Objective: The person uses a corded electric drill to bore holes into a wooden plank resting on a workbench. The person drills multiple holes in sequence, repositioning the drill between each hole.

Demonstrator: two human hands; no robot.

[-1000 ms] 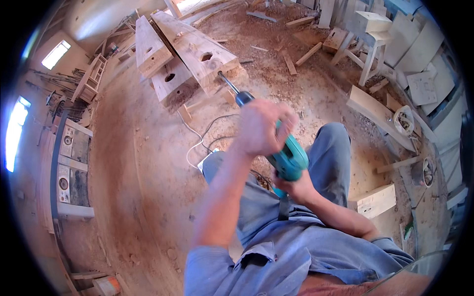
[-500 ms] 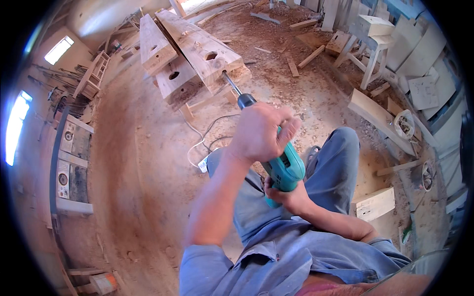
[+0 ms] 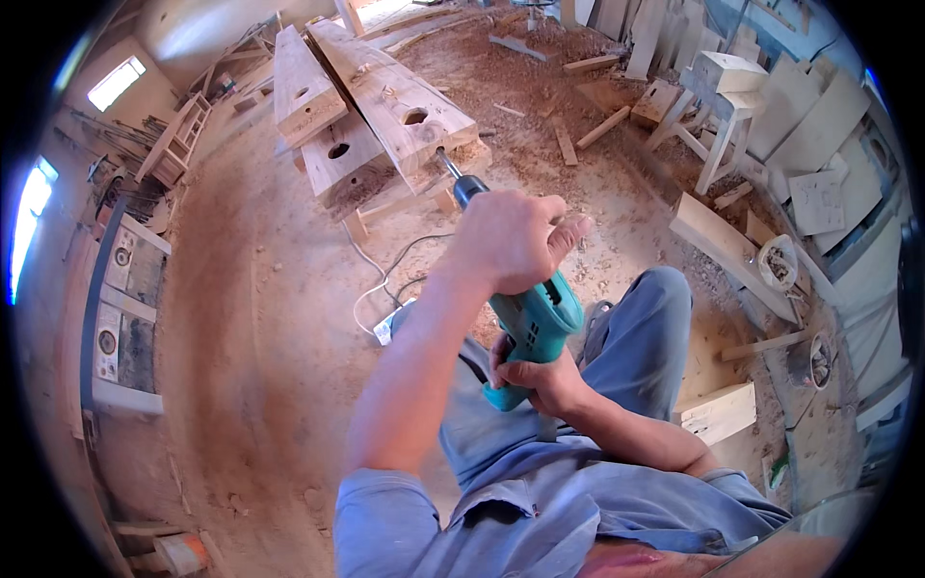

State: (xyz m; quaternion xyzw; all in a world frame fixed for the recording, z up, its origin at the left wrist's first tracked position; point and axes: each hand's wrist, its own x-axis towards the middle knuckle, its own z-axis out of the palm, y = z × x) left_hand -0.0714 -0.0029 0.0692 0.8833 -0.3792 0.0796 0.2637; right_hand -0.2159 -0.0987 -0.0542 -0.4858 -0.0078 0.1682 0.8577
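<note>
A teal power drill [image 3: 536, 323] with a dark chuck [image 3: 469, 189] points up and away from me. Its bit [image 3: 446, 163] goes into the near end face of a thick timber beam [image 3: 393, 101], so the bit's tip is hidden. Over the drill's front body, my left hand [image 3: 506, 241] is wrapped from above. My right hand [image 3: 551, 380] grips the handle lower down, by my lap. Round holes show in the beam's top face, with shavings on it. Beside it lie two more drilled timbers: an upper one [image 3: 303, 91] and a lower one [image 3: 349, 159].
Under the timbers is a low wooden support [image 3: 358, 226]. Cords run over the dusty floor to a white power strip [image 3: 387, 328]. On the right are a wooden stool [image 3: 718, 125], a beam [image 3: 737, 252], a white bucket [image 3: 779, 262] and a timber block [image 3: 718, 414].
The drill and both hands have shifted slightly forward and left in view. The chuck is now closer to the beam, with less of the bit showing.
</note>
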